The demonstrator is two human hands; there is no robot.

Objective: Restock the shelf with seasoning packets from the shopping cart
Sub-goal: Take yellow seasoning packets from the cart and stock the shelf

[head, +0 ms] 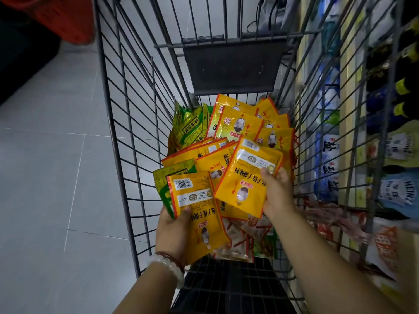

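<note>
Early stage: left hand [172, 232] and right hand [277, 191] each grasp 1 yellow seasoning packet [199, 214] over the shopping cart [127, 132]; many packets remain at centre frame; shelf [349, 137] at right.

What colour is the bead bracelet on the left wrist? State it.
White, with a thin dark red cord beside it: the bead bracelet shows best in the head view.
</note>
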